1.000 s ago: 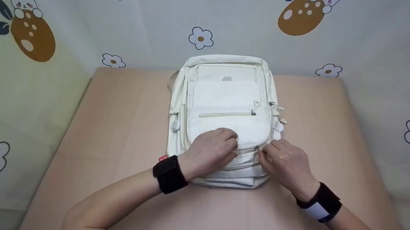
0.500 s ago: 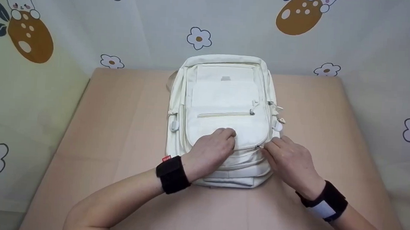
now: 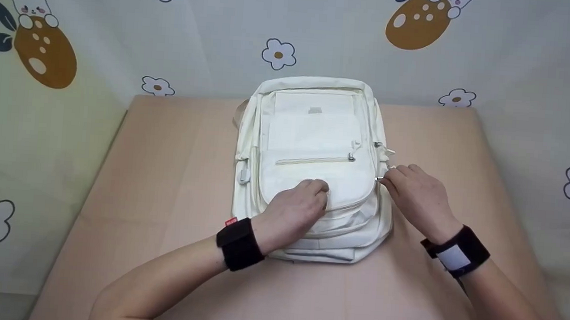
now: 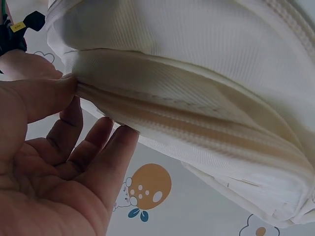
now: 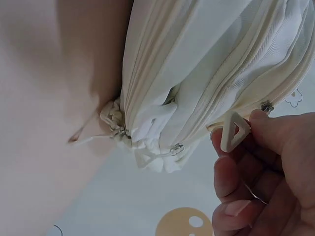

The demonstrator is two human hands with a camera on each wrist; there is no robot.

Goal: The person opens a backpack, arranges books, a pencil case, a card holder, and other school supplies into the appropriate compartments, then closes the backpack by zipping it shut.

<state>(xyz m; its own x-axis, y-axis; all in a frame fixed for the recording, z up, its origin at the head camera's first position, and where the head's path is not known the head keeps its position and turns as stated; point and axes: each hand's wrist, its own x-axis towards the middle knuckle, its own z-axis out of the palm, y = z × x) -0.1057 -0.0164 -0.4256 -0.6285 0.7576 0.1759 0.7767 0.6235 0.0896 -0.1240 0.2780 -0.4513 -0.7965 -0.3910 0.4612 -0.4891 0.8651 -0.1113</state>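
A cream-white backpack (image 3: pixel 317 132) lies on the table with its front panel facing up. My left hand (image 3: pixel 294 211) rests over the lower front. In the left wrist view, its thumb and fingers pinch the cloth edge beside a curved zipper (image 4: pixel 187 130). At the right edge of the front pocket is my right hand (image 3: pixel 420 202). Its thumb and finger hold a triangular zipper pull (image 5: pixel 229 135), close to the metal slider (image 5: pixel 267 106). The right palm hides part of the pull's cord.
A short zipper (image 3: pixel 312 161) crosses the front panel. More pulls and a gathered side pocket (image 5: pixel 115 118) are on the bag's right side. The tan table (image 3: pixel 174 172) meets a patterned cloth backdrop (image 3: pixel 214 29) behind.
My right hand has moved up along the backpack's right side, carrying the zipper slider from the lower corner of the front pocket. My left hand has stayed nearly still.
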